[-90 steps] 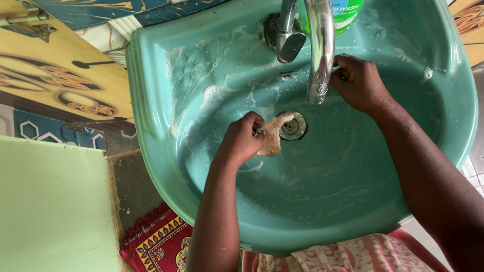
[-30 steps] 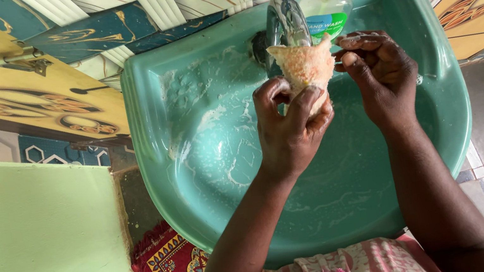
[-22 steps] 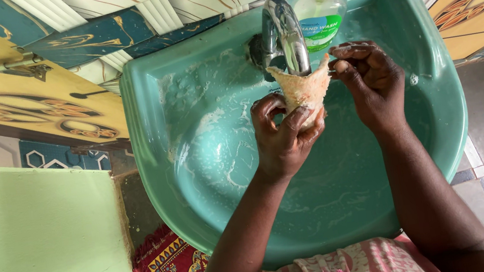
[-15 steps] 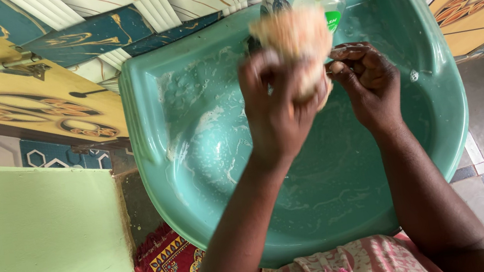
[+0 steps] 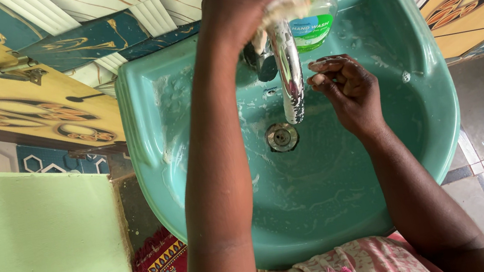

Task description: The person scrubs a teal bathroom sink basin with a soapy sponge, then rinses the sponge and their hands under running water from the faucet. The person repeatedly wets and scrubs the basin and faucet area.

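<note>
One pale orange cloth (image 5: 281, 12), bunched, sits at the top of the one chrome tap (image 5: 287, 68), pressed there by our left hand (image 5: 235, 6), whose fingers are closed around it; we cannot tell the cloth's long axis, it is too crumpled. Our right hand (image 5: 344, 92) hangs over the bowl just right of the spout, fingers loosely curled, gripping nothing. One green sink (image 5: 431, 120), one drain (image 5: 282, 137) in the middle, soap streaks on the walls. The tap's long axis runs from the back wall toward us, spout end pointing down at the drain. One clear pump bottle (image 5: 314, 16) stands at the back rim right of the tap, green liquid, green-and-blue label band. One red patterned mat (image 5: 163, 269) lies on the floor at lower left.
</note>
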